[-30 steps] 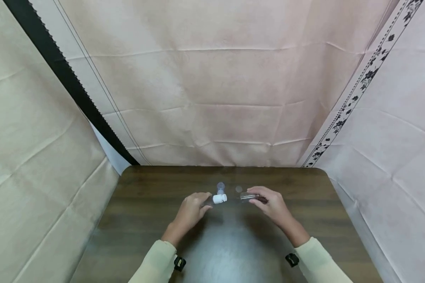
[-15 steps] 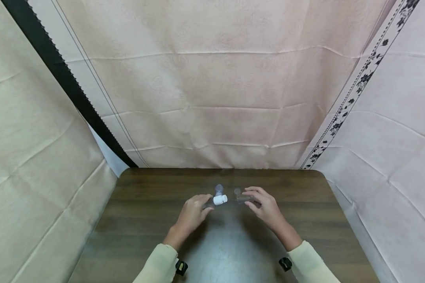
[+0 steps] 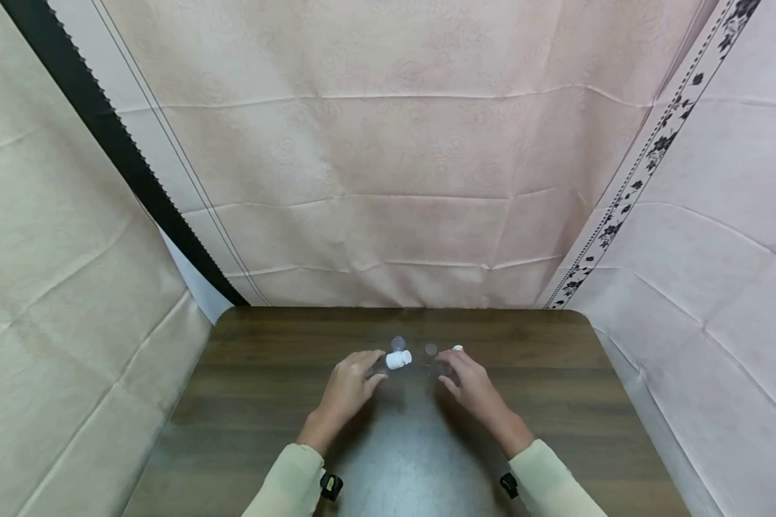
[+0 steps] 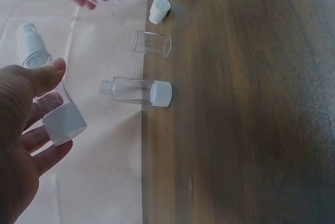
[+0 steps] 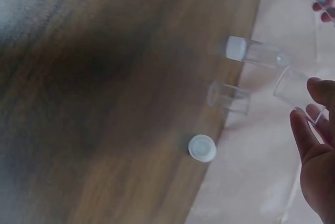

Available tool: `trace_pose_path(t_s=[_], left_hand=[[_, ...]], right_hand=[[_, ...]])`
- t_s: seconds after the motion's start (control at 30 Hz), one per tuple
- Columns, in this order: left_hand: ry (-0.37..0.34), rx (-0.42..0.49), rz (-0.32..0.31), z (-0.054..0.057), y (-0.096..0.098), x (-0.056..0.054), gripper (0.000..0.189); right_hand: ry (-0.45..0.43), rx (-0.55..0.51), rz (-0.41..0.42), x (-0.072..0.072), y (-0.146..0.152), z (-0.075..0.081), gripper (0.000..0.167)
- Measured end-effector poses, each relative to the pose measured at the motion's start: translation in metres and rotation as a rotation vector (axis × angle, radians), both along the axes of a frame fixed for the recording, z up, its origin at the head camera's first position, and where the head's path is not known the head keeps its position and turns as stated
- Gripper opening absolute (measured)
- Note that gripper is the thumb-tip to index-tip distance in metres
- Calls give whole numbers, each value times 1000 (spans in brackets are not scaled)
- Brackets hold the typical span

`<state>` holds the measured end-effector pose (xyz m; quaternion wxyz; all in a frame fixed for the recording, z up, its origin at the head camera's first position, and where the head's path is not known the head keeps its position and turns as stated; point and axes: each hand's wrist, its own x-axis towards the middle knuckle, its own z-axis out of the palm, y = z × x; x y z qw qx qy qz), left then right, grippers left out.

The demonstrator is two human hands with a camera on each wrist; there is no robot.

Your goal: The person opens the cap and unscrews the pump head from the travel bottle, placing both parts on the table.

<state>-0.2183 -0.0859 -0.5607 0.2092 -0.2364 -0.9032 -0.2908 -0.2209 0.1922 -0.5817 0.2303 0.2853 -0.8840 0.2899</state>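
Note:
My left hand point(image 3: 349, 384) grips a clear bottle point(image 4: 62, 94) with a white base and a white pump top point(image 3: 399, 359), tilted towards the right hand. Thumb and fingers wrap its clear body. In my right hand point(image 3: 468, 384) is a clear cylindrical cap point(image 5: 294, 89), pinched between thumb and fingers, apart from the bottle. Upright on the table between the hands is a second clear bottle point(image 4: 131, 90) with a white base and bare threaded neck. Beside it stands another clear cap point(image 4: 152, 44), then a white pump head point(image 5: 202, 148), partly hidden behind the right hand in the head view.
The loose parts stand in a row on the dark wooden table point(image 3: 284, 445), beyond the hands. Pale cloth sheets point(image 3: 388, 158) hang behind the table's far edge and along both sides.
My right hand has moved left with the clear cap, closer to the left hand, uncovering part of the white pump head. The left hand has stayed nearly still with its bottle.

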Motion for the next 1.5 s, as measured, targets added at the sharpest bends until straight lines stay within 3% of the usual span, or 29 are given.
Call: trace_pose_path(t_s=[0.1, 0.3, 0.9, 1.2, 1.37, 1.5], left_hand=[[-6, 2, 9, 0, 0, 0, 41], [-4, 3, 15, 0, -1, -1, 42], [-43, 17, 27, -4, 0, -1, 43], [-52, 21, 21, -6, 4, 0, 43], [-47, 28, -2, -5, 4, 1, 43], [-43, 24, -12, -5, 6, 1, 42]], right_hand=[[-17, 57, -2, -2, -5, -7, 42], [-139, 164, -45, -5, -11, -19, 41], [-374, 234, -73, -15, -16, -37, 43], [-310, 233, -30, -17, -15, -45, 44], [-342, 219, -53, -16, -15, -45, 47], [-364, 166, -77, -13, -10, -36, 46]])
